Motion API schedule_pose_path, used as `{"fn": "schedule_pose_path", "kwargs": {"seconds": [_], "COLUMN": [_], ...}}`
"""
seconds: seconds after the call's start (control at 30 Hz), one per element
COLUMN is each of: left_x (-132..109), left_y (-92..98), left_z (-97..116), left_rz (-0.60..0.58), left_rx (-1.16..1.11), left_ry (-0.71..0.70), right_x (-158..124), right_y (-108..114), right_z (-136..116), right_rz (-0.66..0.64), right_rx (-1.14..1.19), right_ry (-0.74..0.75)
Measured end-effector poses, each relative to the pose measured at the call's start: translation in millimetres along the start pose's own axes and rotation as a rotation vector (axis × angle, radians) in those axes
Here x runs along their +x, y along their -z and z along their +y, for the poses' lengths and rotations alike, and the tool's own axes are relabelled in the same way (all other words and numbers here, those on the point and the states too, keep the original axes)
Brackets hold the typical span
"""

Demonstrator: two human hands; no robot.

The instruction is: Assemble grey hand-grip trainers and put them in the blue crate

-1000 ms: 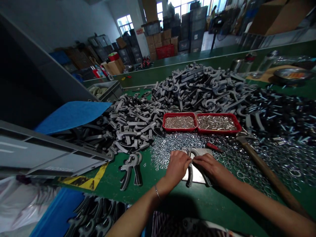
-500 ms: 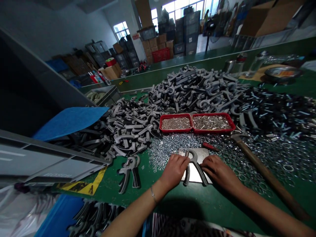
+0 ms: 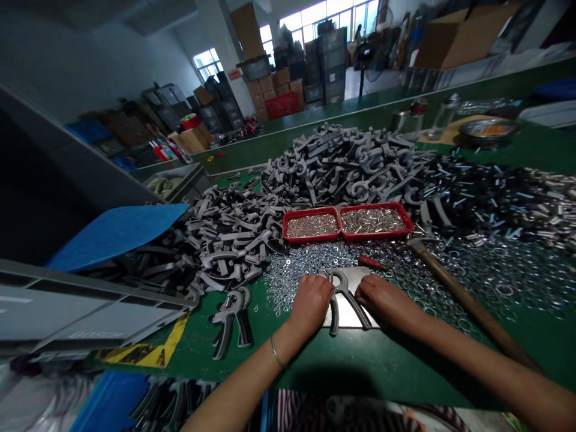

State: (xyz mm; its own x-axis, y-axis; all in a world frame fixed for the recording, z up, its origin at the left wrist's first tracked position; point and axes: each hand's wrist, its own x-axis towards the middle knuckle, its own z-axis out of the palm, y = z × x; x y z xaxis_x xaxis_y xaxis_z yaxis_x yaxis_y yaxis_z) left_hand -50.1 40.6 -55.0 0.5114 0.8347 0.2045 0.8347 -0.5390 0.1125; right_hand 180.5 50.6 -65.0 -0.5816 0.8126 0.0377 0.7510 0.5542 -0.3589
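Observation:
A grey hand grip strengthener (image 3: 354, 307) with a coil spring lies on a bright metal plate (image 3: 359, 275), its two handles toward me. My left hand (image 3: 312, 305) is closed at the left handle, by the spring, with its fingertips pinched on it. Close beside the right handle is my right hand (image 3: 383, 300), its fingers curled in; whatever they hold is hidden. Another hand grip strengthener (image 3: 231, 321) with its spring rests on the green table to the left. Just behind the plate lies a small red-handled tool (image 3: 372, 263).
Two red trays (image 3: 310, 239) of small metal pins stand behind loose washers (image 3: 299, 267). Grey handle parts (image 3: 342, 162) are heaped further back. A wooden-handled hammer (image 3: 468, 300) lies right. A grey crate (image 3: 108, 312) borders the left, above a blue bin (image 3: 105, 402).
The camera view has shifted slightly, so the table's contents appear further left. My right hand's fingers look more tightly curled. My left hand stays at the strengthener.

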Motion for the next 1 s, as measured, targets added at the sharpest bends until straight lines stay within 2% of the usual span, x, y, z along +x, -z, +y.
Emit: {"fn": "schedule_pose_path", "kwargs": {"seconds": [0.07, 0.17, 0.27, 0.33, 0.4, 0.47, 0.57, 0.67, 0.77, 0.83, 0.9, 0.97, 1.0], "left_x": [8.7, 20.0, 28.7, 31.0, 29.1, 22.8, 7.9, -7.9, -18.3, -21.2, -21.1, -19.3, -17.9], "left_y": [9.6, 21.4, 25.4, 24.6, 24.2, 27.1, 37.7, 46.0, 42.3, 36.3, 32.4, 32.5, 33.5], "left_z": [0.6, 4.4, 9.6, 9.8, 5.6, -0.5, -0.1, 20.5, 46.6, 56.7, 58.3, 52.3, 47.1], "left_rz": [-0.050, -0.126, -0.196, -0.222, -0.225, -0.222, -0.097, 0.038, 0.081, 0.127, 0.134, 0.099, 0.083], "left_rx": [0.079, 0.182, 0.244, 0.251, 0.212, 0.091, -0.143, -0.426, -0.676, -0.722, -0.737, -0.766, -0.792], "left_ry": [-0.059, -0.242, -0.403, -0.461, -0.407, -0.253, -0.013, 0.001, -0.061, -0.037, -0.018, 0.025, 0.073], "right_x": [1.0, 1.3, 0.3, -2.2, -7.6, -16.2, -32.1, -43.5, -45.6, -43.5, -42.3, -45.5, -49.5], "right_y": [-2.7, -6.1, -5.0, -1.4, 4.2, 10.8, 20.9, 27.5, 26.5, 23.1, 21.8, 25.9, 30.1], "right_z": [0.5, 0.8, 4.1, 8.1, 11.0, 9.8, -2.6, -23.0, -41.5, -48.2, -46.4, -31.6, -18.6], "right_rz": [0.003, 0.008, 0.012, 0.021, 0.041, 0.053, -0.045, -0.207, -0.292, -0.311, -0.317, -0.206, -0.084], "right_rx": [0.015, 0.071, 0.162, 0.230, 0.288, 0.453, 0.965, 1.467, 1.740, 1.788, 1.699, 1.368, 1.103], "right_ry": [-0.013, -0.033, -0.065, -0.102, -0.148, -0.231, -0.379, -0.415, -0.424, -0.442, -0.435, -0.404, -0.396]}}
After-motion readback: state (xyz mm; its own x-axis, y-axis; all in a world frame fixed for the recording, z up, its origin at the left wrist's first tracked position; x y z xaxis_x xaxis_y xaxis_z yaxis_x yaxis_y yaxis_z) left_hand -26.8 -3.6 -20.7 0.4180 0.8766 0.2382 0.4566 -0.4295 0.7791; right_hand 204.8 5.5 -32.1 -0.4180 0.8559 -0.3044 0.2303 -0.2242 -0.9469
